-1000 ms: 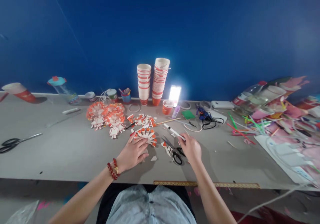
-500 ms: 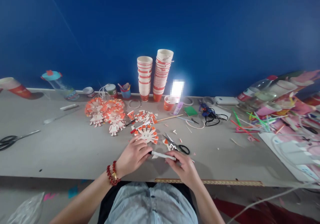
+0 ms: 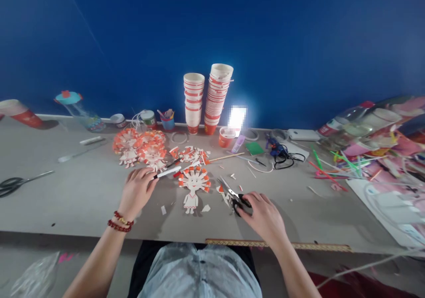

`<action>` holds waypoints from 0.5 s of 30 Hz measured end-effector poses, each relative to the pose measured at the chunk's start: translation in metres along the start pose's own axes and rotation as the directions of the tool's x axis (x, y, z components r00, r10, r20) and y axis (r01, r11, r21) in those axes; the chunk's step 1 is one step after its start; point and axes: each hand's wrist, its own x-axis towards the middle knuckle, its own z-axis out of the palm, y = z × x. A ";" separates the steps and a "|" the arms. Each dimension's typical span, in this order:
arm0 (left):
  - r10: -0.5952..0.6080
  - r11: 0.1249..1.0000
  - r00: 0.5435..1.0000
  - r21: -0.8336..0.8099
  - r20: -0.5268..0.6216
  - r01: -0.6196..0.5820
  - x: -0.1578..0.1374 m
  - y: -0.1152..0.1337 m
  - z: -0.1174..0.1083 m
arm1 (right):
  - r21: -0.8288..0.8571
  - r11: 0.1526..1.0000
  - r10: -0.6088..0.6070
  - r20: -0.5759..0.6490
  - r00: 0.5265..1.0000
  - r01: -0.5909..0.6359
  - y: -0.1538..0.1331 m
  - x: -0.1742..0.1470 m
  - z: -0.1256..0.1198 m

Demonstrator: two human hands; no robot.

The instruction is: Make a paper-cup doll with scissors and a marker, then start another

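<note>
Wht marker (image 3: 168, 172) clamped in L hand (image 3: 137, 189), R hand (image 3: 264, 214) at scissors (image 3: 233, 192), grip unclear

Dimmish indoor shot, one blown-out glare spot (image 3: 237, 118), wide-lens stretch at sides.
Glare spot pixelated, behind small cup (image 3: 226, 138), halo on dark blue wall (image 3: 133, 45). Table (image 3: 86, 205) fairly evenly lit, soft shadow beside tilted cup (image 3: 26, 115); bright glint on middle scissors (image 3: 233, 193). Tilted cup and right-edge clutter (image 3: 398, 145) skewed, bit smeared; mid-table clearer, small scraps (image 3: 206, 208) soft.
</note>
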 end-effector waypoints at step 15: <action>0.507 0.851 0.833 -0.281 0.221 -0.443 0.085 0.128 0.021 | 0.697 0.606 0.103 0.409 0.907 -0.383 0.025 -0.001 -0.010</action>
